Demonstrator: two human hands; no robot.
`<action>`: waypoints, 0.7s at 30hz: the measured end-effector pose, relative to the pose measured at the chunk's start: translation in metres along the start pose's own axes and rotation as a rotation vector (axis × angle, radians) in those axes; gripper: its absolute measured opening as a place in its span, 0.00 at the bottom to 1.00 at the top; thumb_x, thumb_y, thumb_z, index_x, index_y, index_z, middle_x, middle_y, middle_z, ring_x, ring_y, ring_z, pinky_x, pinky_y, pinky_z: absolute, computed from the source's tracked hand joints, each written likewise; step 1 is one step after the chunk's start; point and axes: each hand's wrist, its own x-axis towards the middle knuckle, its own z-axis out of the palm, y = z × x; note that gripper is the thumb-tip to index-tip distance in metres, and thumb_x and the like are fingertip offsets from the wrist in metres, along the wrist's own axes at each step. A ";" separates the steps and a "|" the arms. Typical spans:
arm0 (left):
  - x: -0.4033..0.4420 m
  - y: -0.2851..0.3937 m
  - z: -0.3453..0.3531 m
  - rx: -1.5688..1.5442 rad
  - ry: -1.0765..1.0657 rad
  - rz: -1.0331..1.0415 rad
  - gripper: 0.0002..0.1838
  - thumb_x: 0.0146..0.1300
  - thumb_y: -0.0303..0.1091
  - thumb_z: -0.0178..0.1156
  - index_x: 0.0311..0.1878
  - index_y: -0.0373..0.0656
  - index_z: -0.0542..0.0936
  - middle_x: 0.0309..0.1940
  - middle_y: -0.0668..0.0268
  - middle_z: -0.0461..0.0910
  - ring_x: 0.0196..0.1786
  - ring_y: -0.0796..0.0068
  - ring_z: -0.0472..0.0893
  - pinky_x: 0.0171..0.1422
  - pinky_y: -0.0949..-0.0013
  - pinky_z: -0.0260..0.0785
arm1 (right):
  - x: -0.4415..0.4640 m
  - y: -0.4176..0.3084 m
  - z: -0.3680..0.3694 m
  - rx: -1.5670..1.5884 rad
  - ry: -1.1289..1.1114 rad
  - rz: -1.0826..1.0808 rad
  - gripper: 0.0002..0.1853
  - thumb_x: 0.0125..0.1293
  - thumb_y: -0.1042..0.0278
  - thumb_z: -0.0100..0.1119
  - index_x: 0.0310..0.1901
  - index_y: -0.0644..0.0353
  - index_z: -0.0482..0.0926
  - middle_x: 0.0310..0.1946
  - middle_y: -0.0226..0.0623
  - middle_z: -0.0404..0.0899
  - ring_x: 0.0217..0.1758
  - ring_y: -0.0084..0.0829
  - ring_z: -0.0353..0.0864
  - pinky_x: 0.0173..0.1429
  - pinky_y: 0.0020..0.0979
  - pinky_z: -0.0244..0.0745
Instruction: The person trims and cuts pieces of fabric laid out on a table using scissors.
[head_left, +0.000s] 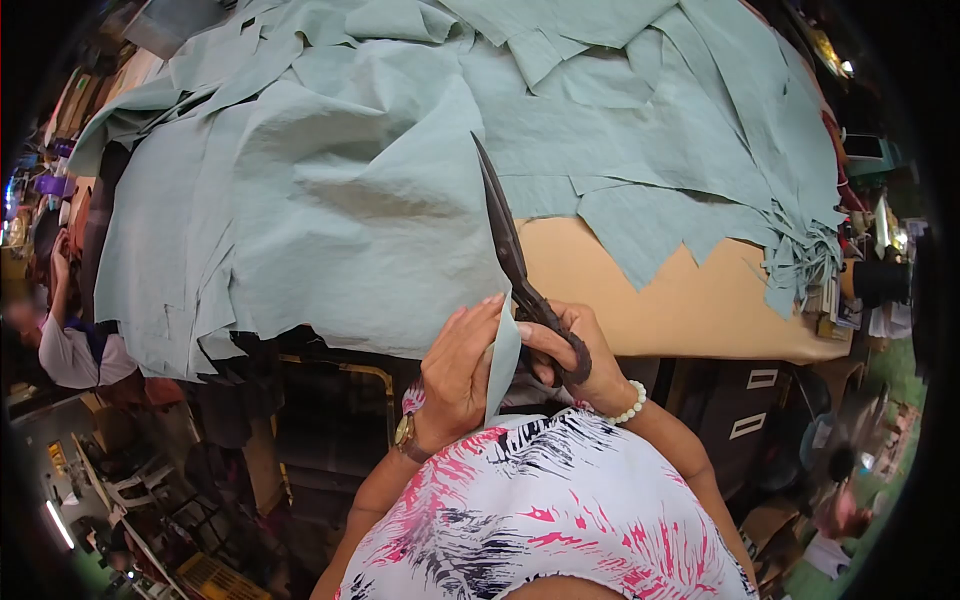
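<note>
My right hand (pixel 588 352) is wrapped around the dark handles of large scissors (pixel 505 240). Their long blades point away from me and look closed or nearly so, along the right edge of a pale grey-green leather-like sheet (pixel 360 230). My left hand (pixel 460 365), its fingers held together, grips the near right corner of that sheet. A narrow flap of it (pixel 504 350) hangs down between my two hands. The left thumb is hidden from view. Beneath the blade tip, the sheet lies wrinkled and raised in folds.
More grey-green pieces with jagged edges (pixel 640 230) cover the far side of the tan-topped table (pixel 590 290). Thin shreds (pixel 800 255) bunch at its right end. Another person (pixel 85 345) is at the left. Dark drawers (pixel 745 400) stand below the table.
</note>
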 end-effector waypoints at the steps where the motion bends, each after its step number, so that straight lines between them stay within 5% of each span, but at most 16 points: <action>1: 0.000 0.001 -0.001 0.003 -0.001 -0.004 0.14 0.61 0.22 0.47 0.51 0.34 0.71 0.51 0.50 0.73 0.55 0.53 0.73 0.59 0.53 0.62 | 0.000 0.001 0.000 0.040 -0.003 -0.004 0.15 0.59 0.58 0.58 0.27 0.64 0.73 0.13 0.27 0.68 0.11 0.15 0.64 0.16 0.18 0.56; 9: -0.002 0.003 -0.001 -0.009 -0.010 0.003 0.15 0.59 0.20 0.47 0.51 0.33 0.71 0.51 0.50 0.73 0.55 0.53 0.73 0.59 0.53 0.61 | 0.011 -0.005 -0.002 0.117 -0.024 -0.044 0.20 0.56 0.51 0.59 0.25 0.61 0.70 0.13 0.30 0.68 0.12 0.18 0.66 0.17 0.19 0.58; 21: -0.008 0.002 -0.002 -0.038 -0.039 -0.010 0.14 0.62 0.25 0.47 0.50 0.34 0.72 0.49 0.50 0.75 0.53 0.53 0.74 0.57 0.53 0.63 | 0.024 -0.007 0.007 0.172 0.021 -0.074 0.19 0.58 0.52 0.58 0.23 0.60 0.69 0.12 0.28 0.67 0.13 0.17 0.64 0.18 0.19 0.57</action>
